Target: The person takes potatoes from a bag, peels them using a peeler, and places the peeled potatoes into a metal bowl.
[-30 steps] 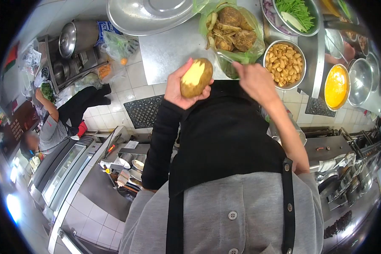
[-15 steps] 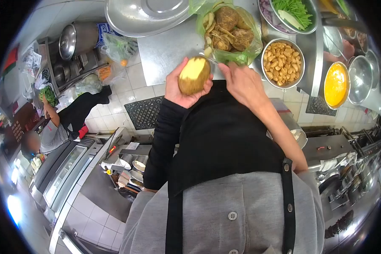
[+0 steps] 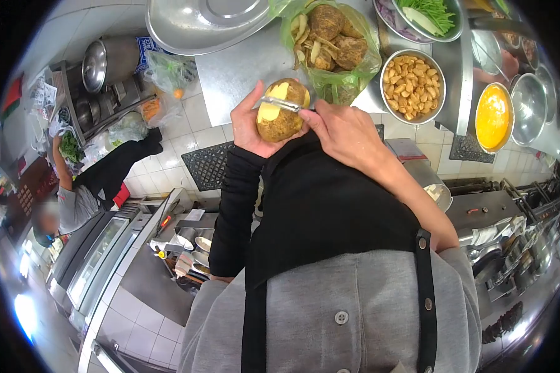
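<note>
A partly peeled potato (image 3: 281,128) rests in my left hand (image 3: 245,127), whose fingers wrap round it from the left and below. Pale yellow flesh shows on its upper side, with brown skin elsewhere. My right hand (image 3: 351,132) grips a metal peeler (image 3: 282,104), and its blade lies across the potato's peeled patch. Just beyond my hands, a green plastic bag (image 3: 372,65) holds several unpeeled potatoes (image 3: 348,52) and strips of peel.
A steel bowl of golden-brown pieces (image 3: 412,86) stands right of the bag. Nearby are a bowl of cut greens (image 3: 438,17), a bowl of orange-yellow liquid (image 3: 494,124) and a large steel basin (image 3: 186,37). Another person (image 3: 84,202) works at the far left.
My right hand has moved left from beside the bag, bringing the peeler onto the potato. The potato has turned in my left hand. The other person's arm has shifted.
</note>
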A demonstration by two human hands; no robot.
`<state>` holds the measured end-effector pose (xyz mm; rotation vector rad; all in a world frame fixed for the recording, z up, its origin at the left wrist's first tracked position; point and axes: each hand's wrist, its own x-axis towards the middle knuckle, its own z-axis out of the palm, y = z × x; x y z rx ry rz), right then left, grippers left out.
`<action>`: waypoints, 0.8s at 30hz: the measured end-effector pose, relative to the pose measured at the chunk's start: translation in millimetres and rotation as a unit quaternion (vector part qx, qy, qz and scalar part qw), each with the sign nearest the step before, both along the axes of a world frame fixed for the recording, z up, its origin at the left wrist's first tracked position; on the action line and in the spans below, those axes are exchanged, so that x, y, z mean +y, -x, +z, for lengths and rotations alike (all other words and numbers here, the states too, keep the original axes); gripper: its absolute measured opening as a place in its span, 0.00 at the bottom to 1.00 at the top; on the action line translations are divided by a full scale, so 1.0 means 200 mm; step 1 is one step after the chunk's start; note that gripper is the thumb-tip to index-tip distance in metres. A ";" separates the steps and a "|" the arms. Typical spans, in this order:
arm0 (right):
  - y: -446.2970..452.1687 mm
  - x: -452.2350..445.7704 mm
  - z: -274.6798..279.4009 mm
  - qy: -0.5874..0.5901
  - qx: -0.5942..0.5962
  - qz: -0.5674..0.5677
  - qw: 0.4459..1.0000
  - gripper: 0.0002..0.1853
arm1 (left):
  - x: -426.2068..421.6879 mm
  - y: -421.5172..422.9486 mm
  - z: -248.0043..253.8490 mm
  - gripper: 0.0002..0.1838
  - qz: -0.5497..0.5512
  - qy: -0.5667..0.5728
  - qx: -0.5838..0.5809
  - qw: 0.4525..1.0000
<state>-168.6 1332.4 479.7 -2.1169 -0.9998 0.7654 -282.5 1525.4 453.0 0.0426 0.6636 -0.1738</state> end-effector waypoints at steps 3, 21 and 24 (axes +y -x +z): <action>0.03 0.01 0.06 -0.004 -0.030 0.047 0.998 0.22 | -0.02 -0.05 0.02 0.35 -0.052 -0.101 0.057 0.992; -0.02 0.00 0.07 -0.007 -0.008 0.047 0.999 0.25 | -0.01 -0.01 -0.01 0.33 0.004 -0.038 0.092 0.995; -0.04 -0.02 -0.10 0.056 -0.032 0.025 0.998 0.26 | 0.01 0.02 -0.06 0.33 0.009 0.046 0.046 0.998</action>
